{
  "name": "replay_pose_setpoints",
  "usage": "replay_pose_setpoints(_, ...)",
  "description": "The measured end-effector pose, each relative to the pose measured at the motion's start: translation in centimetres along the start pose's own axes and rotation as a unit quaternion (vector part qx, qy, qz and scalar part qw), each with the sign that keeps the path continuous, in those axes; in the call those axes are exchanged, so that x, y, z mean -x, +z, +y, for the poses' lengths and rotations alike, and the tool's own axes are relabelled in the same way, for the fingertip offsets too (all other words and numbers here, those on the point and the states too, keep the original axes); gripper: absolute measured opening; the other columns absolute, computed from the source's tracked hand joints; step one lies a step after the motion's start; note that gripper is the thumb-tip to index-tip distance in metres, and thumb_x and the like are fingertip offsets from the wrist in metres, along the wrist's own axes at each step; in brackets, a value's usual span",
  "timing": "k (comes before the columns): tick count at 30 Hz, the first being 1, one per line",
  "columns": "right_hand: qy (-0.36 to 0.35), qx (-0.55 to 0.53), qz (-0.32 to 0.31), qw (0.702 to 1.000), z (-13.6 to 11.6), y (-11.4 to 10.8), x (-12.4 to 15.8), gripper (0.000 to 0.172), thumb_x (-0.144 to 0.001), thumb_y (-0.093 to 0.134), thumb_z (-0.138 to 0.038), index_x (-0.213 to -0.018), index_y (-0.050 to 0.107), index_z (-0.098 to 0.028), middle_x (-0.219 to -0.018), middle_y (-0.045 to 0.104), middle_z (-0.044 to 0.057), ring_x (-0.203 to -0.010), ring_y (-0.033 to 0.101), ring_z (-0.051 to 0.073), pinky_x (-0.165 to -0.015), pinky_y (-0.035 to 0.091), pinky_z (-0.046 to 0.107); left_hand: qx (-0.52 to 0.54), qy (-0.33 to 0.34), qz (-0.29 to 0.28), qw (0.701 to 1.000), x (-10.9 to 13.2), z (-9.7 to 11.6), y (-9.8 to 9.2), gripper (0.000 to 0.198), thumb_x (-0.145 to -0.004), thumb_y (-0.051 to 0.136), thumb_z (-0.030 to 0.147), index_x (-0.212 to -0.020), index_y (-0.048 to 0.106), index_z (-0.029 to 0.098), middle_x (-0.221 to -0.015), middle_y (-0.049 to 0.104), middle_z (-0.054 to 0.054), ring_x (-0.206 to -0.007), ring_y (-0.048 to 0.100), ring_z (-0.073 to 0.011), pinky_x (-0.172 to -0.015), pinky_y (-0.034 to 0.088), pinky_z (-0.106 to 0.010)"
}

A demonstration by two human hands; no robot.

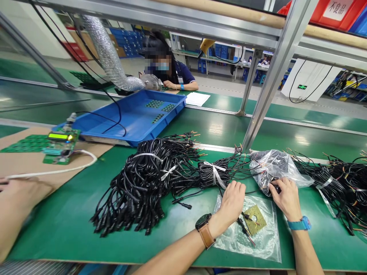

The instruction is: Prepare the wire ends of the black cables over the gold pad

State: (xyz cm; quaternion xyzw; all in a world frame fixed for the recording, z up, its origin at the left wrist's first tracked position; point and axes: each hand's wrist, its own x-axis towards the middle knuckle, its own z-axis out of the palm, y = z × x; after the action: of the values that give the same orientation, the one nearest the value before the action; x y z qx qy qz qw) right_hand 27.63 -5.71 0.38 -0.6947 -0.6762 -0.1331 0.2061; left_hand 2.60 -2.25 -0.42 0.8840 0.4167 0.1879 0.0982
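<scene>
My left hand (233, 201) rests on a flat clear plastic bag (252, 236) that lies on the green bench; its fingers are curled against a tied coil of black cable (213, 173). A small yellow-green board with short wires (254, 220) lies on that bag beside my wrist. My right hand (285, 196) is closed on a black cable end at the mouth of a crumpled clear bag (275, 166). A big heap of black cables (143, 183) lies to the left.
More black cable bundles (341, 183) lie at the right. A blue tray (132, 114) and a green circuit board with a lit display (60, 143) sit at the back left. Another person's hand (20, 193) is at the far left. A masked co-worker (168, 70) sits across. A metal post (266, 80) rises mid-bench.
</scene>
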Motion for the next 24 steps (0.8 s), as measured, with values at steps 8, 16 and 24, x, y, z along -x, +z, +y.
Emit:
replay_pose_setpoints(8,0.016,0.022,-0.025,0.999,-0.6,-0.2,-0.1,0.02,-0.095,0.057,-0.036,-0.093,0.071,-0.022,-0.096,0.066,0.01,-0.094,0.052,0.032,-0.077,0.04,0.042,0.102,0.17,-0.031,0.98,0.4,-1.3,-1.7,0.014,-0.101,0.047,0.016,-0.094,0.058,0.017,-0.078,0.065,-0.003,-0.076,0.058,-0.0183,-0.079,0.04,-0.032)
replay_pose_setpoints(16,0.003,-0.075,-0.012,0.997,-0.4,0.2,0.2,0.014,-0.096,0.055,-0.032,-0.097,0.063,-0.022,-0.095,0.069,0.008,-0.093,0.056,0.029,-0.079,0.042,0.042,0.09,0.186,-0.099,0.973,0.5,-1.7,-1.6,0.018,-0.101,0.053,0.02,-0.085,0.062,0.018,-0.084,0.064,-0.002,-0.079,0.059,-0.0153,-0.074,0.037,-0.029)
replay_pose_setpoints(24,-0.017,-0.137,0.09,0.986,-0.6,-0.7,0.0,0.021,-0.102,0.048,-0.029,-0.114,0.062,-0.021,-0.106,0.068,0.012,-0.099,0.058,0.029,-0.09,0.046,0.047,-0.001,0.167,-0.112,0.98,0.7,-0.9,-1.3,0.016,-0.093,0.053,0.008,-0.083,0.06,0.018,-0.091,0.059,-0.005,-0.085,0.052,-0.0203,-0.073,0.038,-0.034)
